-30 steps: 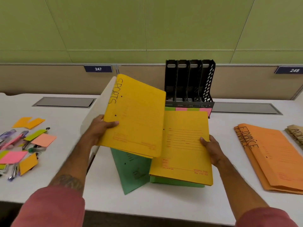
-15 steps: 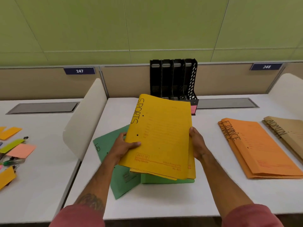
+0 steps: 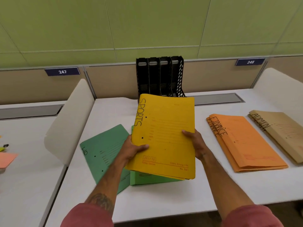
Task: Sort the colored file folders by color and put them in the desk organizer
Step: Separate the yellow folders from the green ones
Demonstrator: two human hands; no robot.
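Note:
A stack of yellow folders [image 3: 167, 133], the top one marked SPORTS, is held above the desk by both hands. My left hand [image 3: 131, 149] grips its left edge and my right hand [image 3: 196, 143] grips its right edge. Under the stack lie green folders [image 3: 105, 154], one angled off to the left. The black desk organizer [image 3: 159, 76] with several upright slots stands behind the stack against the partition; its slots look empty and its base is hidden by the yellow folders. Orange FINANCE folders [image 3: 242, 141] and brown ADMIN folders [image 3: 282, 130] lie to the right.
A white curved divider [image 3: 65, 125] separates this desk from the left desk, where a pink sheet [image 3: 6, 158] lies at the frame's left edge. Grey cable hatches [image 3: 218, 99] sit near the back edge. The desk front edge is close to me.
The yellow folder that my left hand held apart has been brought onto the other yellow one; both hands now hold them as one squared stack. The view has shifted left.

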